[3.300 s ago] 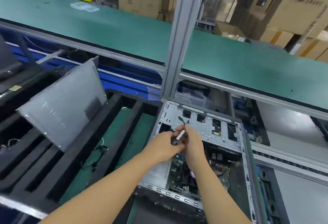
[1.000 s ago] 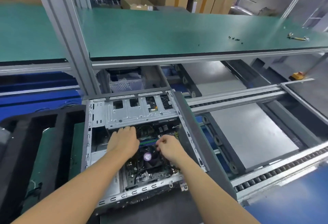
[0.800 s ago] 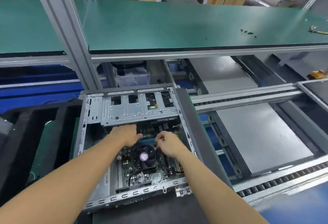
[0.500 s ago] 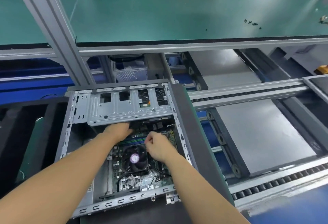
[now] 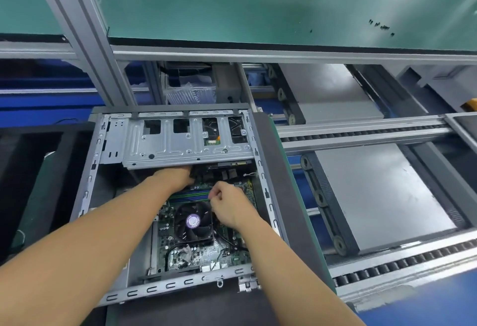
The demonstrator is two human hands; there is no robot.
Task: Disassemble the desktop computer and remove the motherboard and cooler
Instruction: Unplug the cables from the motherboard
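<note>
left hand [image 5: 178, 177]: we're reaching under drive cage [image 5: 185, 142]; fingers hidden, can't tell
right hand [image 5: 228, 207]: we're clenching fingers beside cooler [image 5: 193, 221]

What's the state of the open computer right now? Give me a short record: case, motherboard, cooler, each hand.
case: lying flat, side open
motherboard: inside the case, wires running across it
cooler: seated on the motherboard
left hand: reaching under the drive cage, fingertips hidden
right hand: fingers curled by the memory sticks; anything held is too small to tell
screws: loose on the green shelf
</note>
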